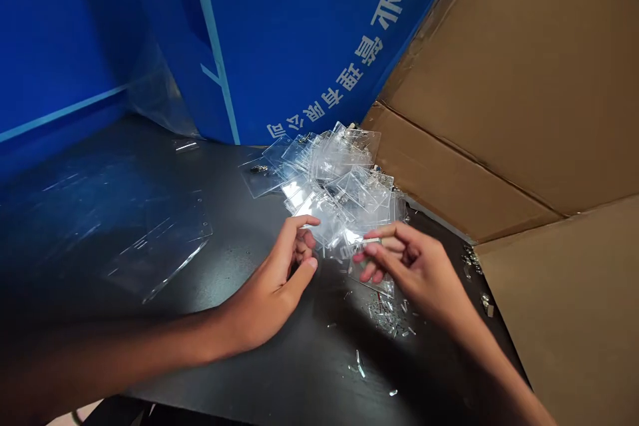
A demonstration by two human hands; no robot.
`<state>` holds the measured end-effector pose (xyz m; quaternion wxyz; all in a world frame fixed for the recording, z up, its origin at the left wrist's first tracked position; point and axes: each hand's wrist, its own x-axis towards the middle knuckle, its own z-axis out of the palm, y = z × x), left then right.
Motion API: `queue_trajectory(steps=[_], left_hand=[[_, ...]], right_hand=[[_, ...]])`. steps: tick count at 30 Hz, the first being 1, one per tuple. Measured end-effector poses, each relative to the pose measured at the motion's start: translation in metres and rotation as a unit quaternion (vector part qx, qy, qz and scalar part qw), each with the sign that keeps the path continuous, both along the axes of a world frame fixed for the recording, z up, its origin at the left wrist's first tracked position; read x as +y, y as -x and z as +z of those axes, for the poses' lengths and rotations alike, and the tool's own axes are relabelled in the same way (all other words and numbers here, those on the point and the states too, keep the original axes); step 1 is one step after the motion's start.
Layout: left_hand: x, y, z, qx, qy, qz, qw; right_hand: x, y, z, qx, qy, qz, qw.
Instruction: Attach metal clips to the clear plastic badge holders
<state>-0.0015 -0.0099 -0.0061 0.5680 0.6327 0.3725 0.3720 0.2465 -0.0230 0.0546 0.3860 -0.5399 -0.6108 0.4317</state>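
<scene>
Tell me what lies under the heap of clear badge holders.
The dark tabletop shows through the outer clear plastic badge holders. Beneath the thick middle of the heap, the layers hide whatever is there, and the right hand covers its near edge.

Over the black tabletop [279, 359], the right hand [417, 269] pinches a small clear strip [372, 240], while the left hand [279, 276] curls just beside heaped clear plastic badge holders [344, 163]
</scene>
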Motion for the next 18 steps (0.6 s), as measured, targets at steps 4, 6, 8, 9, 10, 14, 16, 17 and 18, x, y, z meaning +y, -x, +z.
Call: queue_trajectory(steps=[4,6,8,9,10,14,16,17,18], left_hand=[[0.004,-0.001,-0.004,-0.016,0.026,0.025,0.999],[0.006,-0.001,-0.007,-0.01,0.032,0.028,0.999],[0.007,-0.002,-0.009,-0.001,0.025,0.018,1.0],[0.007,-0.002,-0.009,0.006,0.017,0.011,1.0],[0.007,-0.001,-0.008,0.015,0.008,0.003,1.0],[0.004,0.002,0.002,0.066,-0.046,-0.037,0.996],[0.003,0.004,0.007,0.09,-0.08,-0.061,0.991],[0.003,0.005,0.009,0.101,-0.101,-0.07,0.987],[0.004,0.006,0.012,0.114,-0.121,-0.079,0.983]], right_hand=[[0.066,-0.016,0.053,-0.15,-0.09,0.049,0.983],[0.102,-0.029,0.07,-0.215,-0.114,0.049,0.969],[0.133,-0.043,0.077,-0.298,-0.128,0.006,0.946],[0.143,-0.05,0.077,-0.337,-0.14,-0.04,0.93],[0.149,-0.057,0.076,-0.366,-0.155,-0.087,0.913],[0.126,-0.089,0.059,-0.425,-0.192,-0.221,0.856],[0.094,-0.115,0.047,-0.463,-0.164,-0.242,0.836],[0.076,-0.131,0.039,-0.489,-0.126,-0.25,0.826],[0.059,-0.147,0.03,-0.518,-0.074,-0.261,0.811]])
